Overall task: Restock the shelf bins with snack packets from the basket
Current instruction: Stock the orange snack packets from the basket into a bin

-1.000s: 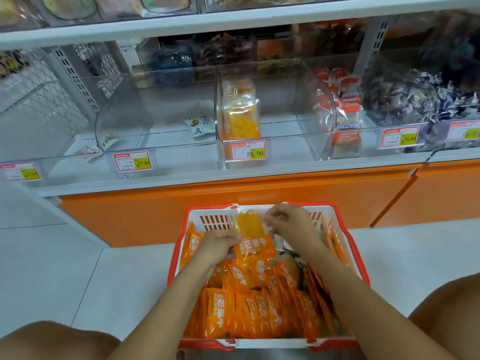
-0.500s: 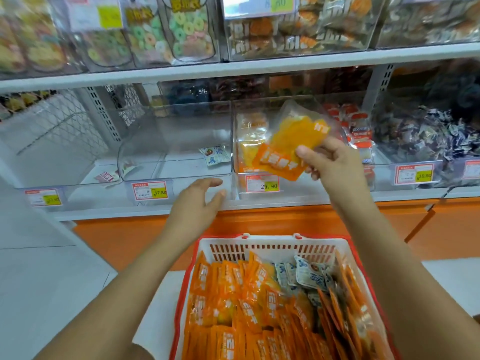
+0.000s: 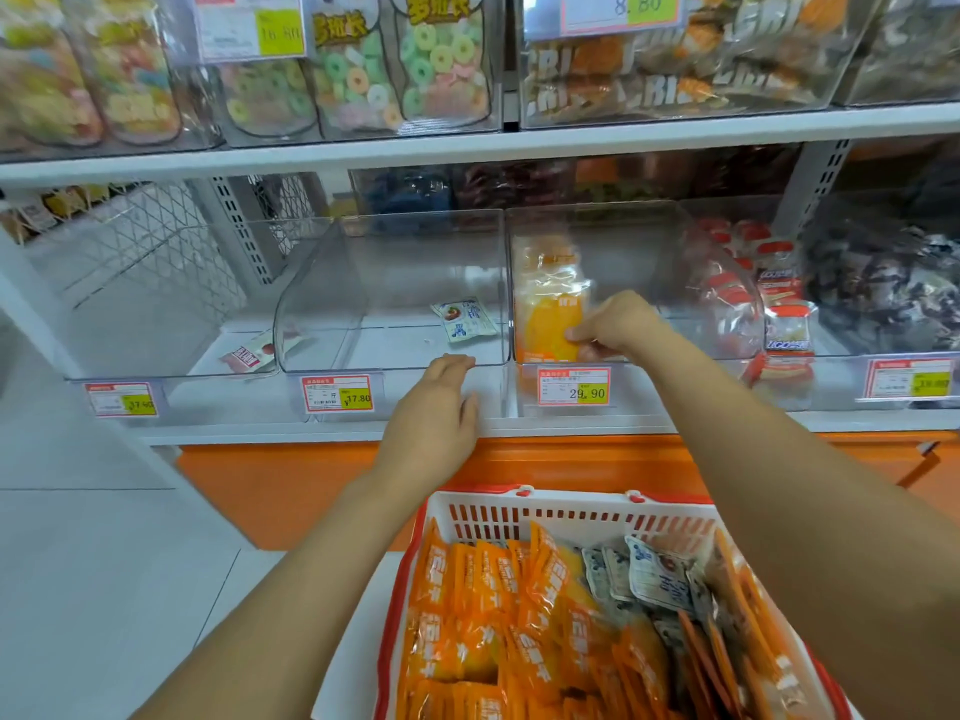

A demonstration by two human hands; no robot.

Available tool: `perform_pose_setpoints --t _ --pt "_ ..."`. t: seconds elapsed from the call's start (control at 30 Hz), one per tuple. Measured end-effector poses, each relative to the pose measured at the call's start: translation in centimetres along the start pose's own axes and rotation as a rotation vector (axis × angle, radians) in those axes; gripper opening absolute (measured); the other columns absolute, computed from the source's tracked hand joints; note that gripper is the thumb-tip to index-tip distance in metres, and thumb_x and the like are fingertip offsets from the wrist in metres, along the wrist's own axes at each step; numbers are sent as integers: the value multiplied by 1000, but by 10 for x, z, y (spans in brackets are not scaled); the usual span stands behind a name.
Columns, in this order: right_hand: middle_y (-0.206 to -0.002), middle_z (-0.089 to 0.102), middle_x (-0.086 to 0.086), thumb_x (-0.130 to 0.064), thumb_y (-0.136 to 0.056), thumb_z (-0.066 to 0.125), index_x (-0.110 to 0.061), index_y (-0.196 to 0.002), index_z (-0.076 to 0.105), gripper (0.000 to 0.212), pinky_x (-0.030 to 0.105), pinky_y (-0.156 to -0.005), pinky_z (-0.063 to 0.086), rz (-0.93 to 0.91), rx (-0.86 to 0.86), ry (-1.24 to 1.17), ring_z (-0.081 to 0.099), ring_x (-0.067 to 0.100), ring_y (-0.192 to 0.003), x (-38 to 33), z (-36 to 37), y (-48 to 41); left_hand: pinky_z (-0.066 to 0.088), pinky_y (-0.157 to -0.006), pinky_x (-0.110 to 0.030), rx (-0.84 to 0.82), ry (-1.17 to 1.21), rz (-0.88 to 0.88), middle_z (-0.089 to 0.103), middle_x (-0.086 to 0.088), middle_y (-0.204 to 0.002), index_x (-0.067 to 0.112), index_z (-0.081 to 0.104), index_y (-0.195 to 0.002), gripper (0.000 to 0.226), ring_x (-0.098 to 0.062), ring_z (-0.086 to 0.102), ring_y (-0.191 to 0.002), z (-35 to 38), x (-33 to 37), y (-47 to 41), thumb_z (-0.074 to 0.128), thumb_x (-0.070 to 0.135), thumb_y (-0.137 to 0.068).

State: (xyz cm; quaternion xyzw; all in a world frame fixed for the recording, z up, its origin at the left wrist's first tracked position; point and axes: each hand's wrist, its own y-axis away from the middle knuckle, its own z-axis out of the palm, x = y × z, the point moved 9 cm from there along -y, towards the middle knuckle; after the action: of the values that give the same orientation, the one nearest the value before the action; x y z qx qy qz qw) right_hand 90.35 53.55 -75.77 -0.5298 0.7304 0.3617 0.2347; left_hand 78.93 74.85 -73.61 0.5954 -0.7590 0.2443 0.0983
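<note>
A red and white basket [image 3: 571,511] on the floor holds several orange snack packets [image 3: 498,605] and a few white-blue ones [image 3: 649,574]. My right hand [image 3: 615,324] reaches into the clear middle bin [image 3: 634,236] and pinches an orange packet [image 3: 550,324], standing it beside other orange packets at the bin's left wall. My left hand [image 3: 436,407], fingers straight, rests on the front lip of the neighbouring clear bin [image 3: 395,283], which contains one white-blue packet [image 3: 462,319].
Price tags [image 3: 573,386] hang on the shelf edge. A bin with red-capped packets [image 3: 769,304] stands to the right, dark wrapped sweets [image 3: 883,283] beyond it. The upper shelf [image 3: 467,142] carries filled bins. An orange base panel [image 3: 291,485] runs below the shelf.
My right hand lifted an orange packet out of the basket and carried it into the middle bin. My left hand left the basket and came to rest on the neighbouring bin's lip.
</note>
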Motion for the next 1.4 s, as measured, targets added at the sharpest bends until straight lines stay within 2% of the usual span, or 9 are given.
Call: perform_pose_setpoints --t 0.3,0.5,0.67,0.83,0.97,1.1,1.17,1.27,1.4 --pt "-124 49 4 -24 -90 63 -12 -126 52 39 18 -83 41 -462 524 -99 54 14 -100 -9 -25 77 17 -106 -13 -73 -16 11 7 5 -160 19 12 -153 59 -11 23 -142 38 -13 49 38 16 -100" --pt "-93 49 -7 -19 -91 61 -15 -92 61 4 13 -76 38 -771 466 46 47 5 -86 24 40 154 34 -107 -28 -576 -202 -108 27 -5 -155 14 23 -149 56 -21 38 -135 108 -58 118 42 12 -97" --pt "-115 61 -3 -35 -92 58 -20 -115 62 28 27 -88 49 -257 36 262 57 12 -101 127 142 116 52 -86 -30 -806 -304 -231 54 -6 -127 14 45 -131 37 -21 59 -104 135 -105 155 47 22 -95" --pt "-144 42 11 -74 -75 55 -9 -144 28 98 42 -105 39 97 -313 383 45 29 -130 227 219 122 54 -83 -27 -834 -232 -264 63 0 -112 20 57 -116 24 -14 62 -95 143 -113 161 46 25 -96" --pt "-120 59 5 -59 -89 48 -14 -122 48 56 38 -103 42 -104 -205 614 58 20 -110 207 218 147 49 -79 -23 -866 -245 -297 61 -5 -110 13 57 -114 23 -15 59 -97 140 -110 164 43 23 -98" --pt "-94 63 2 -30 -97 42 -18 -93 60 22 32 -82 53 -271 -195 701 63 17 -90 166 215 165 39 -59 -17 -767 59 -435 55 0 -77 15 56 -82 32 -7 52 -66 129 -90 149 41 37 -100" --pt "-88 66 2 -25 -99 40 -17 -87 62 26 29 -72 53 -343 -153 590 65 18 -82 139 204 168 49 -67 -18 -753 417 -659 66 -3 -94 13 63 -97 42 -11 63 -78 127 -80 149 40 48 -98" --pt "-109 70 3 -22 -100 43 -18 -117 66 29 20 -84 42 -585 -153 310 62 18 -100 89 177 182 57 -79 -30 -729 1028 -965 69 -17 -110 0 62 -111 62 -25 69 -96 126 -56 154 40 56 -94" --pt "-130 55 -14 -3 -85 66 -29 -115 69 40 14 -107 22 -808 47 96 35 6 -131 56 117 193 58 -65 -24 -504 1291 -967 69 -13 -101 9 61 -110 30 -19 70 -83 113 -35 132 59 32 -91"
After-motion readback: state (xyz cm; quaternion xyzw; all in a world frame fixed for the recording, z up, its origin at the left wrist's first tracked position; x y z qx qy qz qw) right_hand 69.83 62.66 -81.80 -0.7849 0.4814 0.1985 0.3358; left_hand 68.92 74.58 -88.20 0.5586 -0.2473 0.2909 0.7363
